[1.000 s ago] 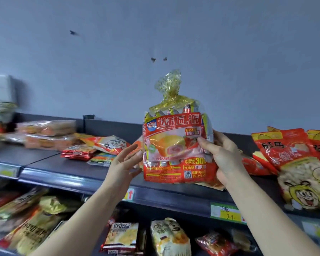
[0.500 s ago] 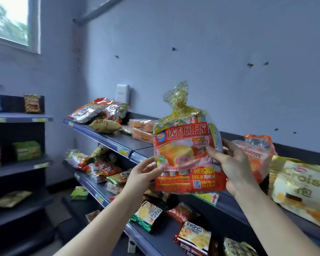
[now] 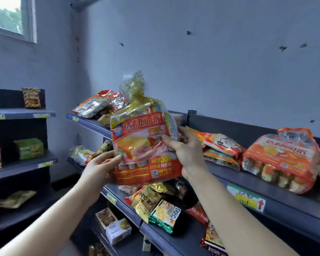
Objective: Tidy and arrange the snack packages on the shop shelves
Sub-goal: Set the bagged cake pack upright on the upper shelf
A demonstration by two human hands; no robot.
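A large red and yellow cake-pie bag with a knotted gold-speckled top is held upright in front of the top shelf. My left hand grips its lower left edge. My right hand clasps its right side, thumb across the front. On the top shelf to the right lies a similar orange bag of small cakes, with a red cartoon-face snack bag between it and my right hand.
More foil bags pile at the top shelf's far left end. The lower shelf holds a gold chip bag, a green packet and others. A second shelf unit stands at the left with a few packets. A yellow price label is on the shelf edge.
The view has swung left along the shelves while both hands keep hold of the bag. The orange cake bag has come into view at the right, and my right thumb now lies across the bag's front.
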